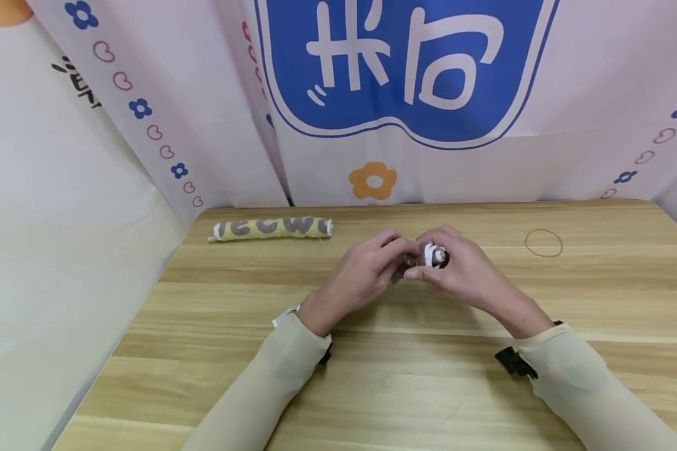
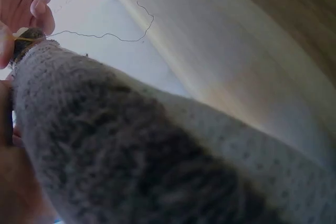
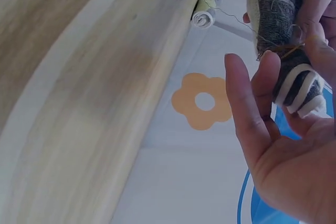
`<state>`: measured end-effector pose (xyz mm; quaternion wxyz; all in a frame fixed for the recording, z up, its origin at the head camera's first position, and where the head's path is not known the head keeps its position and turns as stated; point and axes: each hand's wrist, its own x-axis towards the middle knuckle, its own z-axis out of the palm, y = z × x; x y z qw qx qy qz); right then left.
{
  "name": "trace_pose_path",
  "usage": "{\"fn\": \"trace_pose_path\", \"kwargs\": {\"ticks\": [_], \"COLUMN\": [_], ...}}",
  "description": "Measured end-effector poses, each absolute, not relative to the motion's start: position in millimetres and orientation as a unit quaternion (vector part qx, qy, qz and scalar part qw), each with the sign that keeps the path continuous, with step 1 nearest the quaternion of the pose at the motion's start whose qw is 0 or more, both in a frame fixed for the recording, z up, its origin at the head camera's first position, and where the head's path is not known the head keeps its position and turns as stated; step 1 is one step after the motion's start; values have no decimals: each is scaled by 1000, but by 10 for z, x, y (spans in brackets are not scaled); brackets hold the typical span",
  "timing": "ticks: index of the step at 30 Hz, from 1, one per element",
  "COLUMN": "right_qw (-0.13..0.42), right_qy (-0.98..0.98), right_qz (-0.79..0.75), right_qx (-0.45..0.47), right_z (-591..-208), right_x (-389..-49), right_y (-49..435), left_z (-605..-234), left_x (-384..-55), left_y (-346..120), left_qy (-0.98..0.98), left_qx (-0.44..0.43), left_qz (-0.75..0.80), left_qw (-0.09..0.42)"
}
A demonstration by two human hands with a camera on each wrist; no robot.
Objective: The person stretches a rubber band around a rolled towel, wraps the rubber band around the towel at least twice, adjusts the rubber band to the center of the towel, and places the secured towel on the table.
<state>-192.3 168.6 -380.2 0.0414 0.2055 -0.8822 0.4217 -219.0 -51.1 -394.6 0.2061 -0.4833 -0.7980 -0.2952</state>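
A rolled-up dark grey towel [image 1: 431, 255] with white edging spans both hands above the table. My left hand [image 1: 367, 266] grips the roll along its body. Around the roll's striped end curls my right hand [image 1: 457, 263], thumb on one side and fingers on the other. In the right wrist view a thin yellowish rubber band [image 3: 291, 51] circles the grey roll [image 3: 273, 14] near that end, by the right thumb and fingertip. The left wrist view is largely filled by the fuzzy roll [image 2: 115, 129], with a loose thread [image 2: 105, 36] trailing from it.
On the wooden table [image 1: 406, 388], a yellow rolled towel [image 1: 273, 228] with grey lettering lies at the back left. A second rubber band [image 1: 544, 243] lies flat at the back right. A printed white curtain [image 1: 457, 169] hangs behind the table's far edge.
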Motion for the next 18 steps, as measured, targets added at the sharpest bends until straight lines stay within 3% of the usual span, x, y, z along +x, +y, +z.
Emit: {"fn": "trace_pose_path", "kwargs": {"ticks": [10,18], "right_qw": [93,75], "right_qy": [-896,-904], "right_qz": [377,387], "right_qx": [217,163], "right_z": [-3837,-3864], "right_x": [-1918,-1921], "right_y": [1728,1700], "left_z": [-3937,-3934], "left_x": [-2184,-2177], "left_y": [-491,-507], "left_qy": [-797,-783], "left_qx": [-481,-471], "left_qz": [-283,-311], "left_qw": [230,262]}}
